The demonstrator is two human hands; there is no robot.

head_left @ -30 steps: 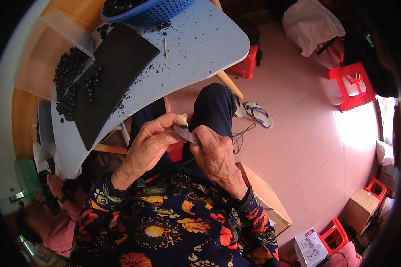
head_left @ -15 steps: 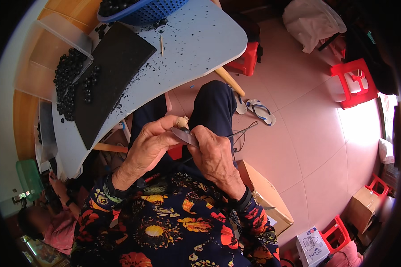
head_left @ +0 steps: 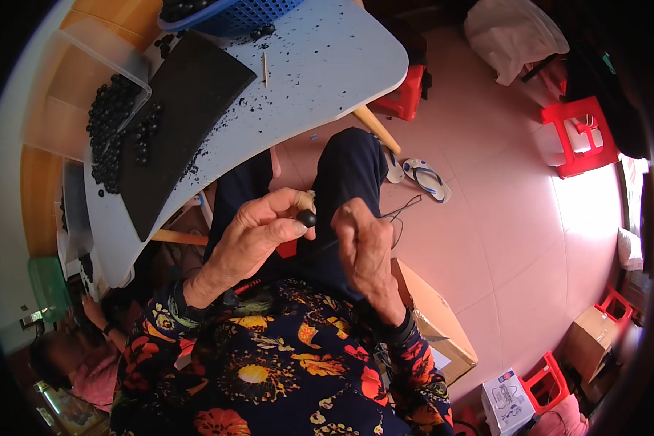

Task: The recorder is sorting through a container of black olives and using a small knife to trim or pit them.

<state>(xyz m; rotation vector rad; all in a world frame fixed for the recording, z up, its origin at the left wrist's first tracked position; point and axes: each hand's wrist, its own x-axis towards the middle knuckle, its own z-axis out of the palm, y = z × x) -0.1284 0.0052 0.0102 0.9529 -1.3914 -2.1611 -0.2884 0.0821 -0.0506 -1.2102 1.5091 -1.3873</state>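
My left hand is closed in a pinch, with a small, round, glossy black ball between thumb and fingers. A pale wrapping covers the tip of one of its fingers. A little to the right, apart from the ball, is my right hand, its fingers curled closed. The knife blade that showed in that hand a moment ago is now hidden behind the fingers. Both hands hang over my lap, below the table edge. More black balls lie heaped at the mouth of a clear plastic box and on a black board.
A blue basket of black balls stands on the white table, with black crumbs and a thin stick. Beside me is a cardboard box. Sandals and red stools stand on the floor. Another person sits at lower left.
My right hand has drawn away to the right from my left hand, and the blade no longer shows. The black ball in my left hand is now in plain sight.
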